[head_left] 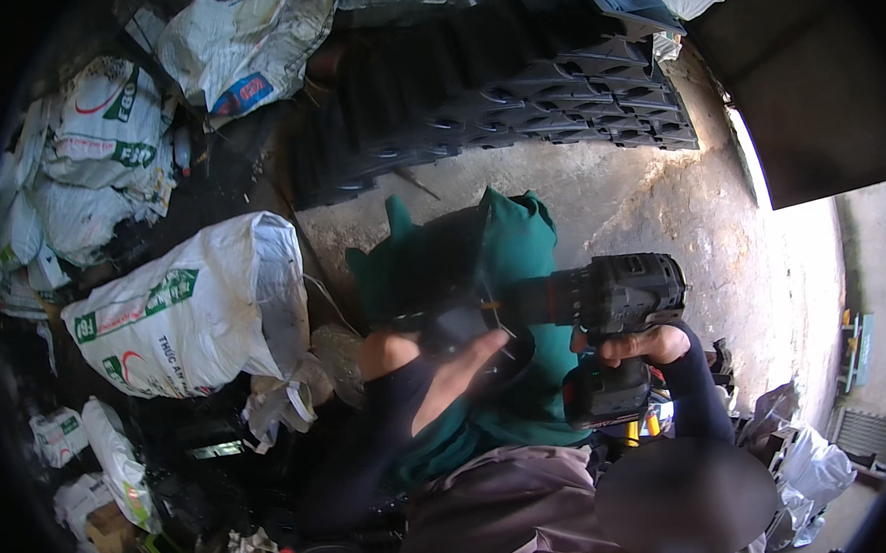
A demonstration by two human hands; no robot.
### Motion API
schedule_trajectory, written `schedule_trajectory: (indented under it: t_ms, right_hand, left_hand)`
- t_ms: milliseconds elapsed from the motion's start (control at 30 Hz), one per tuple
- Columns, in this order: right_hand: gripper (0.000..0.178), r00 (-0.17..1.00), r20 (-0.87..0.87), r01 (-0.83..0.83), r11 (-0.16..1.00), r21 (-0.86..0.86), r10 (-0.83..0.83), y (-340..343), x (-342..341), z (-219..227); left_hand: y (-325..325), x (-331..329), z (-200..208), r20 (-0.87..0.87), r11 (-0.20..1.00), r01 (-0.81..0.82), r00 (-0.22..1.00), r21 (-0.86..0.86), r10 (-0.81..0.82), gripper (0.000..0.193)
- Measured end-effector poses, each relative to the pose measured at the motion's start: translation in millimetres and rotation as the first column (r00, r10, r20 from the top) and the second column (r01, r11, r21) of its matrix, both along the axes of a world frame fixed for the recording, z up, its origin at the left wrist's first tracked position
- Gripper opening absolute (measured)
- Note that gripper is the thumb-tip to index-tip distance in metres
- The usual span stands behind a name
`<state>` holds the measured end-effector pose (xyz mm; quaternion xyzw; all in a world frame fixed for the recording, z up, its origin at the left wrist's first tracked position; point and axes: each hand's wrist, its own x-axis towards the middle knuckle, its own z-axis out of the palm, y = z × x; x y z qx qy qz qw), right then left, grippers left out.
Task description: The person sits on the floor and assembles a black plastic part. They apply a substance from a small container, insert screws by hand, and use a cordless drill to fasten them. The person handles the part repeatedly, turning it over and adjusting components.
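The right hand point(649, 346) grasps a black cordless drill point(629, 289), its fingers clenched around the handle just above the bulky battery at the foot. The drill lies with its body toward the right and its front end pointing left, toward a black piece point(437, 252) in the middle of the scene. The left hand point(458, 376) is at the near side of this piece, its fingers grasping it; one digit stretches to the right, and blur hides exactly how the others sit. It cannot be told whether the drill's tip touches the piece.

Under and around the piece spreads a green cloth point(525, 222), with mauve-brown fabric point(505, 509) nearer still. Dark sleeves cover both forearms.

To the left, a white sack point(180, 315) lies on its side, its open mouth facing right. Farther left, more white sacks point(104, 124) are heaped together. On the far side, a stack of black molded panels point(524, 97) stretches across the concrete floor point(609, 193). At the near right, a crumpled pale plastic bag point(814, 477) lies well apart from the black piece.
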<state>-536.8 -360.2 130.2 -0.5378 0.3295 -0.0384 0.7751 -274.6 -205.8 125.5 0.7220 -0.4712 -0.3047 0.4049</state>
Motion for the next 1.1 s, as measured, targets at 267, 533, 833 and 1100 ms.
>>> schedule_trajectory:
  t_ms: [267,533,833,1100]
  right_hand:
    - [0.030,0.840,-0.098,-0.249,0.219,-0.943,0.534,-26,7,-5]
    - [0.038,0.838,-0.040,-0.257,0.328,-0.909,0.544,-22,0,-14]
    - [0.039,0.988,0.000,-0.148,0.963,-0.224,0.152,-17,4,11]
    - [0.028,0.987,-0.073,0.147,0.988,0.044,-0.144,-40,16,-13]
  left_hand:
    - [4,-12,-2,-0.883,0.942,-0.333,0.432,0.033,0.184,0.015]
    - [1,-12,-4,-0.416,0.951,-0.307,0.860,0.045,0.297,0.026]
    - [13,-4,-24,-0.202,0.957,-0.290,0.937,0.005,0.285,0.031]
    - [39,26,-80,-0.516,0.978,-0.167,0.853,-0.122,0.081,0.049]
